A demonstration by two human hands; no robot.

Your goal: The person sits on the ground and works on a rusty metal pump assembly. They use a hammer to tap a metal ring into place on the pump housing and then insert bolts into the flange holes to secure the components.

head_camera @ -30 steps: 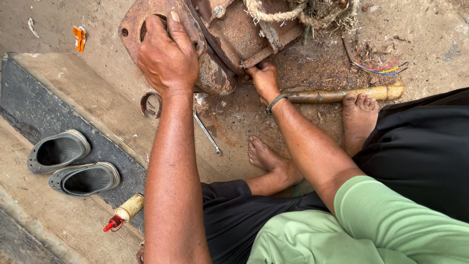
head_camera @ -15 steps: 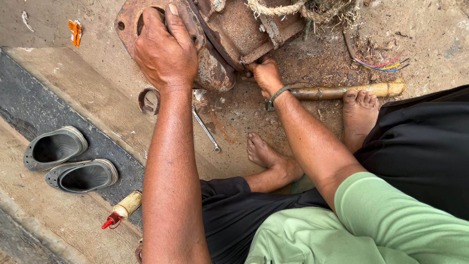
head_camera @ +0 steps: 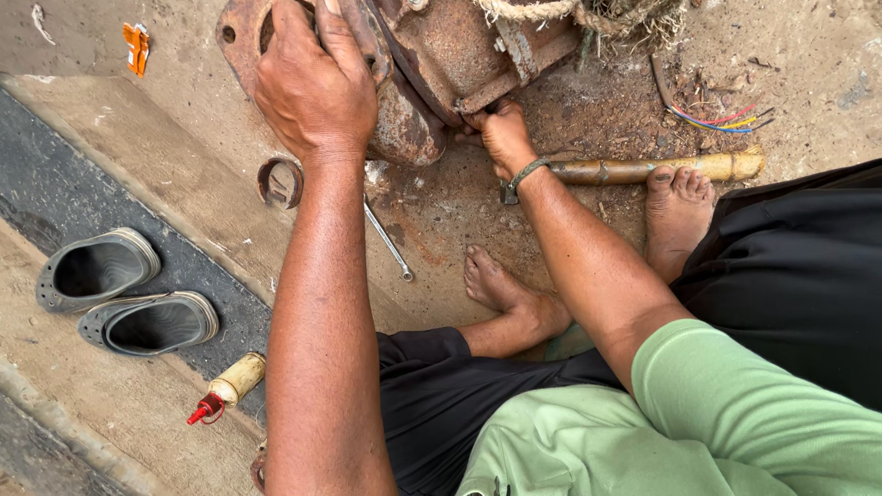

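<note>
Since a second ago the view has drifted slightly, and the left hand (head_camera: pixel 312 87) stays clamped on the rusty round metal machine casing (head_camera: pixel 432 64), while the right hand (head_camera: pixel 501 133) has stayed tucked under that casing's lower edge. The casing sits on the dusty concrete floor (head_camera: pixel 184 174) at the top of the view and serves as the landmark here. The left grip is wrapped over the casing's flat rusted flange, fingers curled across its rim. The right grip is clenched close against the casing's underside; whether it pinches a small part there, I cannot tell.

Just below the casing lie a rusty metal ring (head_camera: pixel 280 181) and a slim steel spanner (head_camera: pixel 388 241). To its lower right, a long yellowish pipe (head_camera: pixel 643 169) runs past a bare foot (head_camera: pixel 675 211). Coloured wires (head_camera: pixel 721 119) trail to its right. Far down-left sit two grey rubber clogs (head_camera: pixel 124 294) and a small red-tipped squeeze bottle (head_camera: pixel 225 386).

The likely risk, as I judge it: the heavy casing could tip or slip off the left grip and trap the right fingers or roll toward the bare feet.
</note>
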